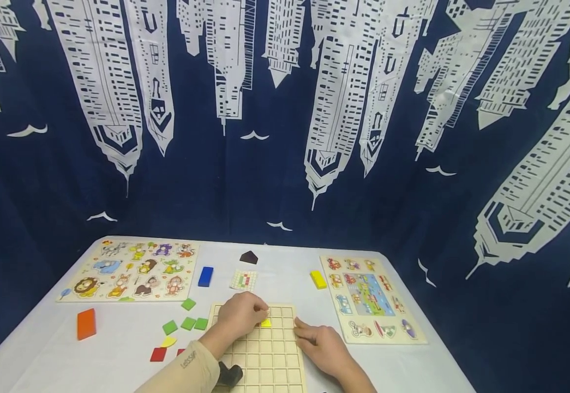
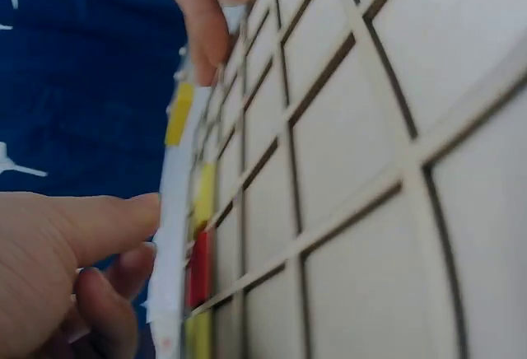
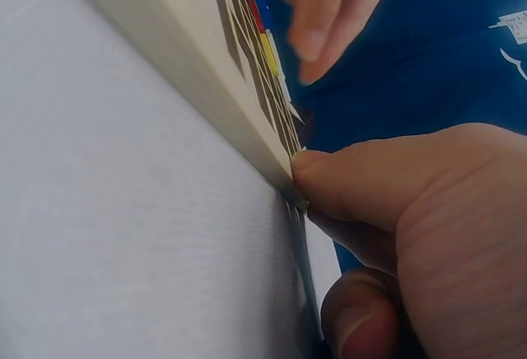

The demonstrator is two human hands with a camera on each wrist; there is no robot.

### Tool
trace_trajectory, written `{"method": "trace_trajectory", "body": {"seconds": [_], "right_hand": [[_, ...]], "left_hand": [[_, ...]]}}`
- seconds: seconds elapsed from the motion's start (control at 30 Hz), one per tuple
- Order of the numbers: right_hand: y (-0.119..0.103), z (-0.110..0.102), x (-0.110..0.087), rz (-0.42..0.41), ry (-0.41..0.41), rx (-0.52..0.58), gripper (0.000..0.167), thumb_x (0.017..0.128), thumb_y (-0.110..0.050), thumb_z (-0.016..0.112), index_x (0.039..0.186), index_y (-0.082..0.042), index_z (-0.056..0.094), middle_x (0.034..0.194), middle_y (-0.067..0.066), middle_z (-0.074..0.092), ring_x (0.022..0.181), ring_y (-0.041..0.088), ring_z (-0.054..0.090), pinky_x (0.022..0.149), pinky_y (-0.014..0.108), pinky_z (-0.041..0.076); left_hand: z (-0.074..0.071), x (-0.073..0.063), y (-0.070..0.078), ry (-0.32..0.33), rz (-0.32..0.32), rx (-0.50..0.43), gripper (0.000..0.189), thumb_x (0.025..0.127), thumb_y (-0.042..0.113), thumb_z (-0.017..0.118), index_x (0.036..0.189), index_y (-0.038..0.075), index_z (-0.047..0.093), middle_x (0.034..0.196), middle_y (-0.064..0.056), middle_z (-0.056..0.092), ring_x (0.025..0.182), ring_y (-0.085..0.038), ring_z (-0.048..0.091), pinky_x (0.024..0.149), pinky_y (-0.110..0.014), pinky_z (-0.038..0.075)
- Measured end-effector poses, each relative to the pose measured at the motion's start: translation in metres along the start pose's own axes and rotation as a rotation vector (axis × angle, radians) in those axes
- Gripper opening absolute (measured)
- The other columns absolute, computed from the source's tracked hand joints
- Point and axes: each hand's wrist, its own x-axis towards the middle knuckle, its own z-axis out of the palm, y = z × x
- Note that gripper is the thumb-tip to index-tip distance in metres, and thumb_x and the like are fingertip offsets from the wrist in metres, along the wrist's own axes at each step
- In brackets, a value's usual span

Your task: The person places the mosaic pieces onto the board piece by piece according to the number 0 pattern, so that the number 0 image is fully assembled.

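Observation:
A light wooden grid board [image 1: 272, 360] lies on the white table. My left hand [image 1: 243, 315] is over its far left part, fingertips just above a yellow tile [image 1: 265, 323] set in a cell. Nothing shows between the left hand's fingers [image 3: 329, 13]. In the left wrist view, a red tile [image 2: 200, 268] shows in the grid between yellow ones. My right hand [image 1: 325, 349] holds the board's right edge near the far corner, the thumb [image 3: 329, 178] touching the rim. A dark object [image 1: 229, 375] appears by my left forearm, its kind unclear.
Green tiles [image 1: 188, 323], a yellow piece [image 1: 168, 341] and red tiles [image 1: 158, 355] lie left of the board. Beyond it are a pattern card [image 1: 244, 280], blue block [image 1: 205, 277] and yellow block [image 1: 318, 279]. Animal [image 1: 132, 270] and vehicle puzzles [image 1: 373, 300] flank it; an orange block [image 1: 86, 324] lies left.

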Motion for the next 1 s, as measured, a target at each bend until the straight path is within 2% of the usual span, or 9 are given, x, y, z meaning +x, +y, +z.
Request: {"method": "trace_trajectory", "body": {"seconds": [0.1,0.17,0.27,0.33,0.43,0.53,0.6,0.8,1.0], "right_hand": [[-0.001,0.000,-0.001,0.000,-0.003,-0.002,0.031,0.099,-0.029,0.067,0.126,-0.016,0.073,0.145,0.000,0.060,0.134,0.028,0.058,0.109,0.050,0.045],[-0.002,-0.001,-0.001,-0.001,-0.004,0.001,0.032,0.099,-0.029,0.068,0.127,-0.015,0.073,0.145,0.001,0.059,0.134,0.029,0.058,0.109,0.051,0.045],[-0.002,-0.002,-0.001,0.004,0.000,-0.007,0.032,0.098,-0.029,0.068,0.127,-0.016,0.073,0.146,0.001,0.059,0.135,0.029,0.057,0.109,0.052,0.044],[-0.002,-0.003,0.000,0.006,0.001,-0.009,0.032,0.098,-0.029,0.068,0.127,-0.015,0.073,0.146,0.001,0.059,0.135,0.029,0.057,0.110,0.052,0.043],[-0.001,-0.003,0.000,0.009,0.000,-0.011,0.033,0.098,-0.029,0.068,0.127,-0.015,0.073,0.146,0.001,0.059,0.136,0.029,0.057,0.110,0.052,0.043],[0.000,-0.003,0.000,0.009,0.000,-0.006,0.032,0.098,-0.028,0.068,0.126,-0.014,0.073,0.146,0.001,0.059,0.135,0.029,0.057,0.110,0.052,0.043],[0.000,-0.002,-0.001,0.013,0.002,-0.004,0.032,0.098,-0.027,0.069,0.126,-0.014,0.073,0.145,0.000,0.060,0.135,0.029,0.057,0.110,0.052,0.043],[-0.002,0.001,-0.002,0.014,-0.010,0.027,0.031,0.098,-0.027,0.069,0.126,-0.014,0.074,0.145,0.001,0.060,0.135,0.030,0.057,0.109,0.052,0.043],[-0.004,0.001,0.000,0.003,0.001,0.014,0.031,0.098,-0.027,0.069,0.126,-0.015,0.074,0.145,0.000,0.060,0.135,0.029,0.058,0.109,0.051,0.043]], "left_hand": [[-0.017,-0.006,-0.009,0.073,-0.032,-0.015,0.013,0.089,0.024,0.078,0.102,0.024,0.082,0.097,0.008,0.076,0.086,-0.013,0.068,0.063,-0.035,0.049],[-0.033,-0.012,-0.021,0.126,-0.077,-0.021,0.016,0.090,0.024,0.078,0.105,0.023,0.081,0.095,0.007,0.075,0.082,-0.012,0.066,0.062,-0.033,0.047],[-0.059,-0.024,-0.048,0.185,-0.169,-0.034,0.022,0.090,0.023,0.078,0.111,0.018,0.079,0.095,0.004,0.074,0.072,-0.012,0.060,0.057,-0.031,0.043],[-0.073,-0.032,-0.067,0.215,-0.225,-0.025,0.025,0.090,0.023,0.077,0.114,0.015,0.078,0.096,0.001,0.074,0.070,-0.013,0.059,0.057,-0.030,0.041],[-0.086,-0.042,-0.093,0.257,-0.285,-0.026,0.029,0.090,0.024,0.077,0.117,0.013,0.076,0.101,-0.004,0.075,0.074,-0.017,0.063,0.057,-0.031,0.042],[-0.086,-0.048,-0.109,0.283,-0.306,-0.025,0.028,0.089,0.026,0.078,0.114,0.013,0.077,0.106,-0.007,0.076,0.084,-0.020,0.068,0.061,-0.032,0.045],[-0.082,-0.048,-0.115,0.280,-0.306,-0.018,0.027,0.088,0.028,0.079,0.112,0.016,0.077,0.109,-0.008,0.076,0.088,-0.023,0.069,0.063,-0.033,0.046],[-0.071,-0.047,-0.120,0.267,-0.298,0.071,0.026,0.082,0.031,0.086,0.105,0.020,0.078,0.112,-0.009,0.076,0.097,-0.031,0.071,0.065,-0.039,0.050],[-0.071,-0.046,-0.122,0.282,-0.294,0.087,0.022,0.082,0.029,0.086,0.101,0.021,0.079,0.108,-0.007,0.074,0.094,-0.030,0.070,0.065,-0.040,0.050]]}}
